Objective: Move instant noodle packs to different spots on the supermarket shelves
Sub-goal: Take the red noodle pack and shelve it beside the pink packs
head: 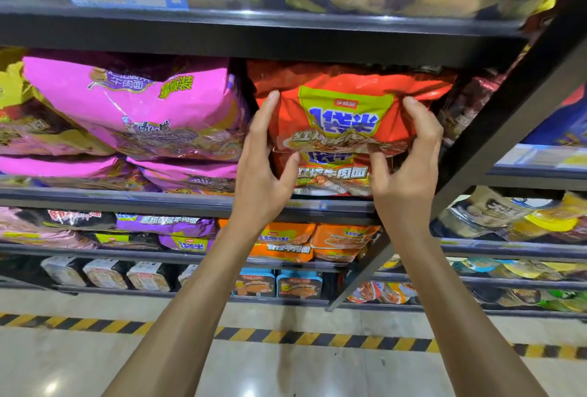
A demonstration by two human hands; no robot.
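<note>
Gripping red pack (346,110) edges: both hands (259,174) (409,171)

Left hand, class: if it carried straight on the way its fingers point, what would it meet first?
Probably the black shelf above. The left hand points up along the red pack's left edge, beside the pink pack; depth is unclear.

We see through one wide-angle camera worn on the head, facing forward and slightly down at the black metal supermarket shelves (254,44) from close range. The glossy red plastic noodle pack (346,110) sits near the centre, within arm's reach: our left hand (263,167) and right hand (409,161) grip it, forearms rising from the bottom edge. The lens bows the shelf lines, and the shiny pale tiled floor (317,374) fills the bottom of the view.
</note>
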